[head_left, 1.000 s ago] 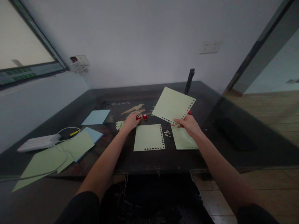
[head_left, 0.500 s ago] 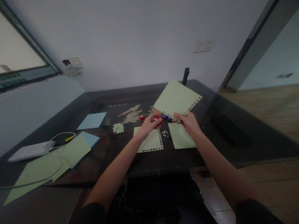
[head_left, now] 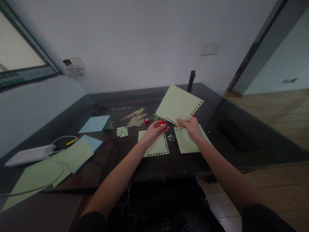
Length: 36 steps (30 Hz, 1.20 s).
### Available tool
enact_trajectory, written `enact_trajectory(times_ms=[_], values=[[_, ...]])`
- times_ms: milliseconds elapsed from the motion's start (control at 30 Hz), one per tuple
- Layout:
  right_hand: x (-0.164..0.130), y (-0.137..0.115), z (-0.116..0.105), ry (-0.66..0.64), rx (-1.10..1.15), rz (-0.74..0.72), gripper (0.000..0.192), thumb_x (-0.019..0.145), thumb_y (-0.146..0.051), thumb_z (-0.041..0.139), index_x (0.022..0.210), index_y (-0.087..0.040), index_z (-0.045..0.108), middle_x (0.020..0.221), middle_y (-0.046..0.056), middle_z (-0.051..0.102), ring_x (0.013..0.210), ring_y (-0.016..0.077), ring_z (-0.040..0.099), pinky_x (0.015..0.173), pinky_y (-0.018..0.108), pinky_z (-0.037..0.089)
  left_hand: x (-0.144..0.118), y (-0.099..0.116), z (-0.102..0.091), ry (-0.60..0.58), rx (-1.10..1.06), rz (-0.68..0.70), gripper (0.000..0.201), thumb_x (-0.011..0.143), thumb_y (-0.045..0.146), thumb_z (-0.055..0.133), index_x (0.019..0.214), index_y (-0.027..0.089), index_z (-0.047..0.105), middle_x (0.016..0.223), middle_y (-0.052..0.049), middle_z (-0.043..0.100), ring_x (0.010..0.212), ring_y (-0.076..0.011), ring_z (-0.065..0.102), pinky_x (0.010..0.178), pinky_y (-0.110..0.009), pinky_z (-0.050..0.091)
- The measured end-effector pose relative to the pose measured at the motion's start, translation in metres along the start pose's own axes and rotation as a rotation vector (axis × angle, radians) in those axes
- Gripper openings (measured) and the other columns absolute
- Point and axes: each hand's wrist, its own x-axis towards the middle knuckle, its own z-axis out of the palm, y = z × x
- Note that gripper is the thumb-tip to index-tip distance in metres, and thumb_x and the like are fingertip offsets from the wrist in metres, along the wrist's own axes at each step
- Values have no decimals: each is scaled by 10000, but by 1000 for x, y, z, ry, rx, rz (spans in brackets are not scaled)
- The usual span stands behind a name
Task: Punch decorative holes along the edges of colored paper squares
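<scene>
I see a pale green paper sheet (head_left: 177, 104) lifted off the table, tilted, hearts punched along its lower edges. At its seven o'clock corner sits a small red punch (head_left: 163, 122).

I had both bare forearms stretched forward and angled inward, the hands close together but apart. My left hand (head_left: 153, 131) was curled, fingertips pinched, apparently around something small. My right hand (head_left: 191, 127) was raised slightly higher, thumb and fingers closed in a pinch.
</scene>
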Motion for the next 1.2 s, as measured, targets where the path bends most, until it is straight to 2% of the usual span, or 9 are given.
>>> enact_trajectory(times_ms=[200, 467, 700, 1033, 1200], values=[[-5, -6, 4, -7, -77, -41, 348, 641, -393, 729, 858, -124, 691, 790, 99, 726, 572, 206, 663, 479, 277, 497, -2, 0, 3, 6, -3, 18, 169, 760, 62, 652, 884, 118, 552, 867, -70, 653, 832, -166, 679, 914, -354, 491], [-8, -11, 5, 11, -173, -66, 301, 660, -347, 703, 845, -109, 703, 761, 107, 722, 542, 186, 641, 477, 271, 488, -4, 4, 5, -8, 14, 1, 144, 770, 90, 655, 863, 120, 549, 876, -88, 674, 832, -155, 677, 871, -314, 504], [-7, -11, 4, -15, -201, -76, 336, 667, -380, 692, 865, -108, 702, 759, 110, 721, 573, 197, 650, 491, 282, 504, -1, 0, 3, 26, 48, 42, 177, 751, 142, 689, 889, 122, 578, 877, -74, 682, 728, -122, 668, 772, -273, 522], [-11, -16, 7, 37, -235, -104, 314, 675, -339, 689, 897, -119, 717, 900, 137, 722, 742, 254, 681, 617, 339, 549, -3, -2, 6, -4, 31, 47, 193, 756, 152, 686, 939, 111, 636, 947, -93, 679, 867, -172, 671, 884, -330, 500], [-9, -11, 6, 12, -227, -99, 324, 679, -364, 686, 887, -117, 712, 879, 129, 726, 692, 232, 677, 571, 314, 541, -3, -2, 5, -6, 14, 28, 189, 772, 155, 673, 953, 115, 634, 975, -102, 673, 879, -177, 671, 893, -349, 501]])
